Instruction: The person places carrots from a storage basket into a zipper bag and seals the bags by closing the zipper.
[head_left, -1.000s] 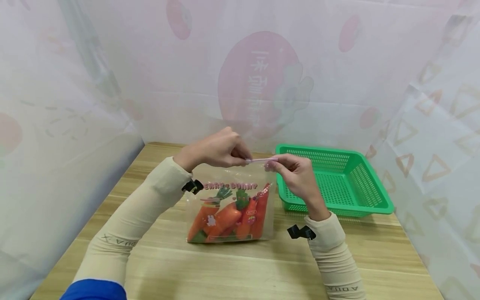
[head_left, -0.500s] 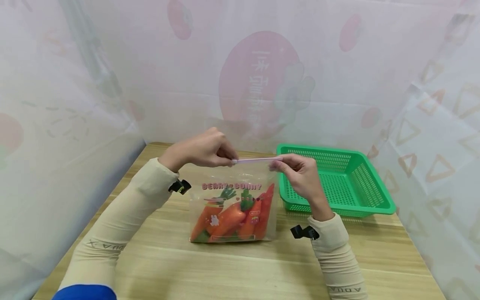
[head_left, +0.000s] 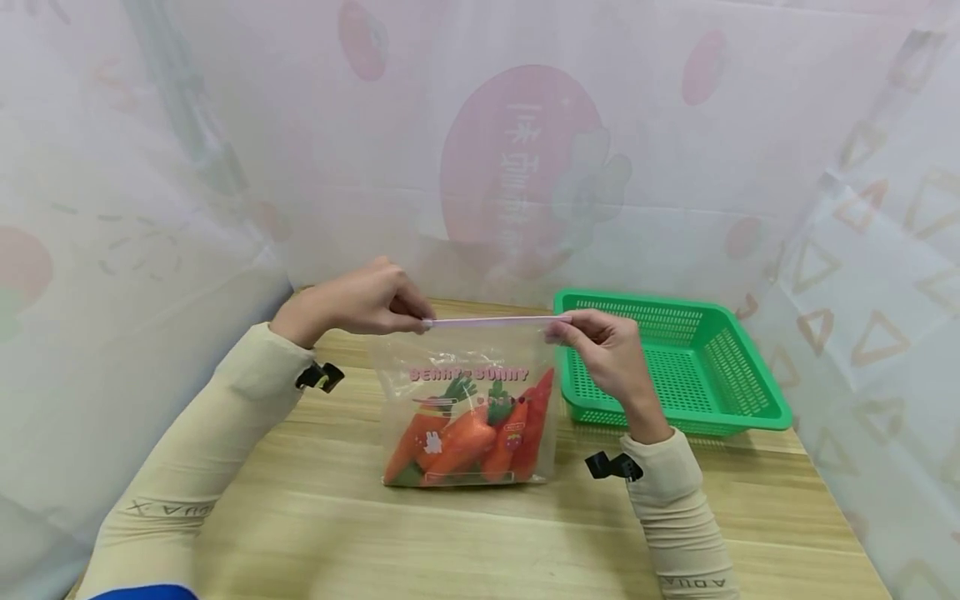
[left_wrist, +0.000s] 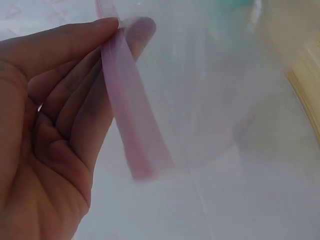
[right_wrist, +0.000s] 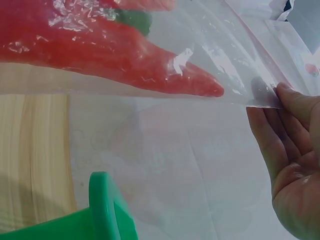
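Thin, slippery film, so I keep my left hand point(head_left: 360, 298) and right hand point(head_left: 607, 354) pinched on the stiffer pink zip strip point(head_left: 495, 320) of the carrot bag point(head_left: 468, 408) standing on the counter point(head_left: 480, 533).

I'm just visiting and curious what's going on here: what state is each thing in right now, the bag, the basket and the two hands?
Zip bag: upright on the table, pink zip strip stretched taut along the top, apparently closed.
Toy carrots: inside the bag, leaning together.
Green basket: on the table right of the bag, nothing visible inside.
Left hand: pinches the strip's left end.
Right hand: pinches the strip's right end.
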